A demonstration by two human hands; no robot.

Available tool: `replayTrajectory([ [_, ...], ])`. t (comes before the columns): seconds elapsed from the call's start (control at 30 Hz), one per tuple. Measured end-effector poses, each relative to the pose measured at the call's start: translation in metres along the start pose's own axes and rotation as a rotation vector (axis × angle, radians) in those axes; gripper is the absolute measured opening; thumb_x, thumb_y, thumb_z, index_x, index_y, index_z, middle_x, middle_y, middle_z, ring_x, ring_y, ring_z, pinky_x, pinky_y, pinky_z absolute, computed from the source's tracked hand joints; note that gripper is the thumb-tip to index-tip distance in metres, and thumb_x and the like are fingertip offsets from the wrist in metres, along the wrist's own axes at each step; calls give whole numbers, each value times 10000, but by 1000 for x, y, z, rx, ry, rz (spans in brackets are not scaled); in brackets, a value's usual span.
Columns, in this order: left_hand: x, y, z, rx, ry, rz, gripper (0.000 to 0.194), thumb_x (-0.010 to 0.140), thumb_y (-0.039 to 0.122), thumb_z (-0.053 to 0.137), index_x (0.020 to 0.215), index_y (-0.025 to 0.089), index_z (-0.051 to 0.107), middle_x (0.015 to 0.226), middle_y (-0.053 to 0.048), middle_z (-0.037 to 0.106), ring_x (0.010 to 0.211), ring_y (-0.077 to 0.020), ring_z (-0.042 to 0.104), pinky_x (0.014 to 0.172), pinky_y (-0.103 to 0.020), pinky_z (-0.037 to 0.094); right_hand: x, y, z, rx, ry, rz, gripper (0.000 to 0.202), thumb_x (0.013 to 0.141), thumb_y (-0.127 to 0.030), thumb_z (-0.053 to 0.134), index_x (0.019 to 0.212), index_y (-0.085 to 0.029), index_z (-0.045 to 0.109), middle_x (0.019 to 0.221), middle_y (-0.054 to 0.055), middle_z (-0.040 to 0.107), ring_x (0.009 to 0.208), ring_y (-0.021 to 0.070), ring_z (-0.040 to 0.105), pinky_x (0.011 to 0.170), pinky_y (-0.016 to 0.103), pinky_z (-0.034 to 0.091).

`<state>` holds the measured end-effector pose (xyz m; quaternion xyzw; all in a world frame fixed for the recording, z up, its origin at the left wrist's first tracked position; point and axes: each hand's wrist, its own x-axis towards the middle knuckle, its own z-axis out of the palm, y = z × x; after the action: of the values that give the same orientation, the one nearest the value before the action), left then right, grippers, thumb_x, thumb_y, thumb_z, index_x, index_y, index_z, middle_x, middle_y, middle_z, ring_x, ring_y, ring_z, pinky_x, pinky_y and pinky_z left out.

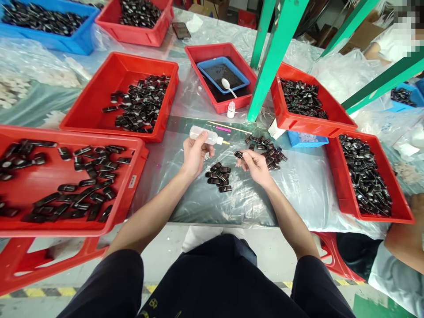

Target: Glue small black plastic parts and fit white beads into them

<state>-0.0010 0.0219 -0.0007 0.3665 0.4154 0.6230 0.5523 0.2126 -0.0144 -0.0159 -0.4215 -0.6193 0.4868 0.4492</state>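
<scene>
My left hand (195,154) is closed around a clear squeeze bottle (202,134), which lies tilted with its thin yellowish needle tip pointing right. Between the thumb and fingers of my right hand (254,165) is a small black oblong part (238,154), level with the bottle's tip but apart from it. Below and between the hands, a small pile of black parts (218,176) rests on the plastic-covered table (185,203). Another loose pile of black parts (273,154) lies just beyond my right hand.
Red bins of black parts stand left (132,176), upper left (115,62) and right (364,216). Ahead are a red bin (218,106) holding a blue tray (205,66) and spoon (227,85), a small bottle (231,109) and a green post (268,66). A person's arm (406,243) shows at right.
</scene>
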Motion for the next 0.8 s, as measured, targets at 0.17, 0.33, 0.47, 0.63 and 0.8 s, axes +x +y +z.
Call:
replayTrajectory([
  [0.17,0,0,0,25,15,0,512,742,677,835,763,196,661,538,21,586,435,-96,535,426,-243,402,-7,6,9,-336,-59,-133,404,1083,-558,579,1246,-239,764,1046,74,809,747,177,666,788,352,585],
  [0.33,-3,1,2,12,26,-2,511,720,651,862,759,183,661,564,19,597,440,-84,518,429,-237,400,-13,5,24,-600,-252,-308,330,1116,-375,553,1366,-243,724,1335,113,767,1203,270,712,1080,447,567],
  [0.47,-3,2,4,-29,72,2,513,682,626,896,750,174,665,608,2,629,459,-84,522,418,-235,397,-6,4,5,-761,-116,-313,349,1116,-349,537,1403,-240,703,1456,114,698,1318,287,647,1150,475,524],
  [0.63,-3,0,3,-32,76,-1,483,693,599,889,749,171,672,643,-7,657,447,-78,514,412,-237,385,6,11,-34,-1054,66,-107,503,1024,-57,420,1377,-228,734,1542,95,669,1380,354,537,1117,558,462],
  [0.8,-4,0,3,-15,53,7,443,732,581,854,749,175,677,596,0,641,441,-86,519,429,-234,388,7,21,-38,-1172,40,-66,426,1008,-81,480,1280,-234,770,1594,100,636,1488,392,425,1083,574,408],
])
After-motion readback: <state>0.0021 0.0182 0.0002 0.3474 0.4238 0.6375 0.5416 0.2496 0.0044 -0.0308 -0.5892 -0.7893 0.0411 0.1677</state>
